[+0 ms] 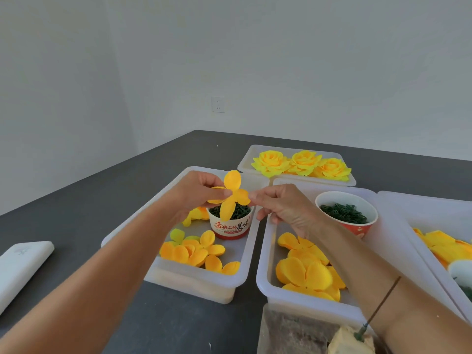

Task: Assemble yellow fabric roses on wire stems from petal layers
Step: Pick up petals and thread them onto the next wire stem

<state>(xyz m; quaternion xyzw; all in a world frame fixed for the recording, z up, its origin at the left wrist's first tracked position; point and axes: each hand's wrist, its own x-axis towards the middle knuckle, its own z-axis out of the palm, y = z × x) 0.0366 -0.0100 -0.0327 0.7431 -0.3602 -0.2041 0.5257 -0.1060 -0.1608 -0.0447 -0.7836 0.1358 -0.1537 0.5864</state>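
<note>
Yellow fabric petal layer (231, 195), four lobes, held up in the air over the left tray (176, 277), just in front of a paper cup (231, 227) filled with dark green pieces. Left hand (201, 194) pinches it at the centre, thumb on the near face. Right hand (283, 208) pinches the tip of the right-hand lobe, fingers curled.

Step in hand, as I judge it: one layer picked out and being spread or checked before threading. Next move calls for finding the centre hole and a wire stem to pass through it.

Loose petal layers lie in the left tray and the middle tray (265, 254); a second cup (346, 212) of green pieces sits in the middle tray. Three finished roses (302, 163) rest in the far tray.

Hard to make out: any centre hole, hidden by the thumb. A thin dark stem-like rod (378, 310) crosses the right forearm; its ends are unclear. Right-edge tray is cut off.
</note>
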